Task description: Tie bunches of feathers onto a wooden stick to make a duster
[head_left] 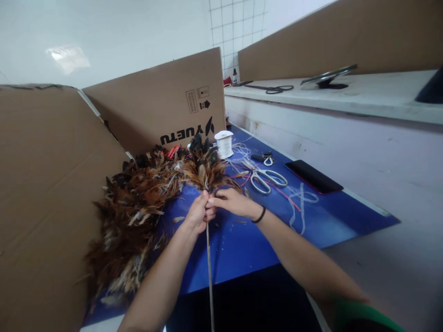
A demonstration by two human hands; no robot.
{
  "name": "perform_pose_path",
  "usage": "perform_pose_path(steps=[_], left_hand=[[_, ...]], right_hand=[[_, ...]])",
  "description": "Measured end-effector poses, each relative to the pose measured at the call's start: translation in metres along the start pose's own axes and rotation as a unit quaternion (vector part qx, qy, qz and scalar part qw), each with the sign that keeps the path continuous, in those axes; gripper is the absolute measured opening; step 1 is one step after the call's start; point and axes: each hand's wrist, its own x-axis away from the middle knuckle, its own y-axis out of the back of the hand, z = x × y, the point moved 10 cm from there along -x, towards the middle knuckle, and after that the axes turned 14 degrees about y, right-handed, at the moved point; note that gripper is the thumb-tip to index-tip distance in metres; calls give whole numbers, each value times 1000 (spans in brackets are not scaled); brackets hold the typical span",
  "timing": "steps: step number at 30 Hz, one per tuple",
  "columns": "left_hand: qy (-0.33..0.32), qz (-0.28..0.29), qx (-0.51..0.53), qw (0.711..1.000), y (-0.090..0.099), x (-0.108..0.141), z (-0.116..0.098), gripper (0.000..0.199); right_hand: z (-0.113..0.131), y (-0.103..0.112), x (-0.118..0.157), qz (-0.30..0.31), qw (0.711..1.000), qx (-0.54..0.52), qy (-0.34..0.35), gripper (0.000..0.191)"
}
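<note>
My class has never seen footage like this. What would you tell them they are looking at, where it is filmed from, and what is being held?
There is no machine here: these are a person's own bare hands, in one picture from a camera worn on the head, looking forward and down. The left hand grips a thin stick with a bunch of brown and black feathers at its top. The right hand meets the left just below the bunch; what it pinches, if anything, is too small to tell. On the blue surface, a large feather heap lies to the left. To the right are a white spool, scissors and a flat, dark, phone-like object. Cardboard stands behind.
</note>
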Motion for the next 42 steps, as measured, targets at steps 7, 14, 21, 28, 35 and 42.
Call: perform_pose_path(steps=[7, 14, 21, 28, 35, 42], left_hand=[[-38, -7, -30, 999, -4, 6, -6, 46], [-66, -24, -51, 996, -8, 12, -11, 46], [-66, -21, -44, 997, -6, 11, -10, 47], [-63, -39, -25, 997, 2, 7, -8, 50], [-60, -31, -45, 997, -3, 10, -8, 50], [-42, -58, -61, 996, 2, 7, -5, 47]], right_hand=[[73, 36, 12, -215, 927, 272, 141, 11], [71, 31, -2, -221, 929, 258, 147, 9], [85, 20, 16, -214, 913, 276, 211, 13], [74, -1, 24, -138, 897, 352, 231, 26], [84, -8, 40, -133, 864, 377, 306, 19], [90, -18, 54, -101, 844, 411, 329, 18]])
